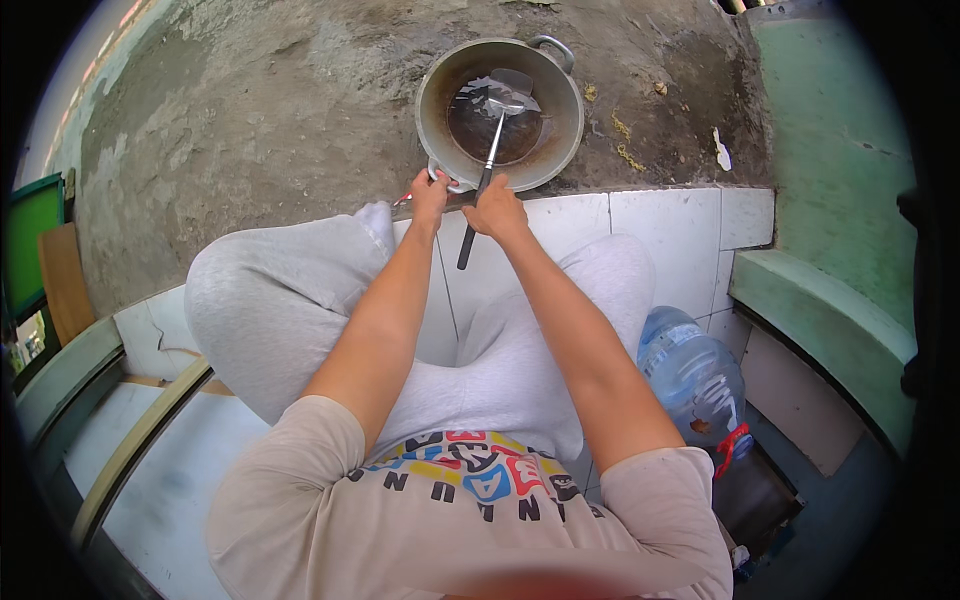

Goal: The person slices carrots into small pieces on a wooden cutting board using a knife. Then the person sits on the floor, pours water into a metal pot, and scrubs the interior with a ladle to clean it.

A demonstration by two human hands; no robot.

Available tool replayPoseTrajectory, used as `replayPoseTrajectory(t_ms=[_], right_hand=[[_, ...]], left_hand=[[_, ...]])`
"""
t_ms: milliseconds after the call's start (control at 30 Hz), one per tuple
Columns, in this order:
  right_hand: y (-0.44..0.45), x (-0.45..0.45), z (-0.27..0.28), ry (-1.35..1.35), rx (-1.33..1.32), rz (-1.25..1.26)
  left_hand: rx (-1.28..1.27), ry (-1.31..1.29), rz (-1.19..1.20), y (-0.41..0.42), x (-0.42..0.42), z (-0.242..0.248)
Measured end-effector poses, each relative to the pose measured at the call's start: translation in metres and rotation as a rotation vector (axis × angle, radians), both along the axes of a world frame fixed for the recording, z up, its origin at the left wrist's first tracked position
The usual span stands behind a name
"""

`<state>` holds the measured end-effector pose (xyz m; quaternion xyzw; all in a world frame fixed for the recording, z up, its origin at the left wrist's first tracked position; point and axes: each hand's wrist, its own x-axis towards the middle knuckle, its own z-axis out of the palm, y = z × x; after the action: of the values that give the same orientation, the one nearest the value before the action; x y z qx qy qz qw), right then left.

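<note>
A deep, stained metal pot (433,112) stands on the rough concrete before me with dark, shiny liquid (480,135) in its bottom. Around its near loop handle my left hand (430,196) is closed. A small red object (403,199) shows beside that hand, too small to make out. My right hand (495,208) grips the black handle of a metal turner (495,142), whose shaft slants up into the pot. The turner's wide blade (511,81) rests in the liquid near the far side. The pot's other loop handle (553,51) points away from me.
White tiles (664,221) edge the concrete surface (262,112). Yellowish scraps (622,127) and a white fragment (721,150) lie right of the pot. A large blue plastic water bottle (690,367) lies beside my right knee. A green wall (832,135) bounds the right side.
</note>
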<state>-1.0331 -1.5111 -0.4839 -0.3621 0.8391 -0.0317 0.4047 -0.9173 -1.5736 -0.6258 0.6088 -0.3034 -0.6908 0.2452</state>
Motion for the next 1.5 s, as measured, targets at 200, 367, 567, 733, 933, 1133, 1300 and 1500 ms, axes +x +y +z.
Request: replayPoseTrajectory(t_ms=[200, 367, 567, 733, 933, 1133, 1300, 1500], right_hand=[[0.01, 0.011, -0.037, -0.339, 0.049, -0.535], [0.002, -0.045, 0.003, -0.344, 0.098, -0.463], [0.016, -0.163, 0.051, 0.396, 0.0, 0.299], [0.037, -0.216, 0.076, 0.577, 0.051, 0.394], [0.012, -0.211, 0.052, 0.64, -0.113, 0.486], [-0.03, -0.208, 0.041, 0.634, -0.23, 0.659], [-0.034, -0.237, 0.066, 0.72, -0.152, 0.683], [-0.024, -0.247, 0.091, 0.803, -0.06, 0.618]], left_hand=[[-0.143, -0.006, 0.046, 0.002, -0.001, -0.005], [-0.281, -0.261, -0.018, -0.023, -0.01, -0.01], [-0.377, -0.491, -0.087, -0.034, -0.013, 0.005], [-0.442, -0.533, -0.137, -0.044, -0.017, 0.016], [-0.439, -0.526, -0.213, -0.05, -0.014, 0.022], [-0.5, -0.493, -0.281, -0.055, -0.004, 0.013], [-0.593, -0.468, -0.26, -0.054, -0.003, 0.01], [-0.551, -0.488, -0.272, -0.059, -0.008, 0.023]])
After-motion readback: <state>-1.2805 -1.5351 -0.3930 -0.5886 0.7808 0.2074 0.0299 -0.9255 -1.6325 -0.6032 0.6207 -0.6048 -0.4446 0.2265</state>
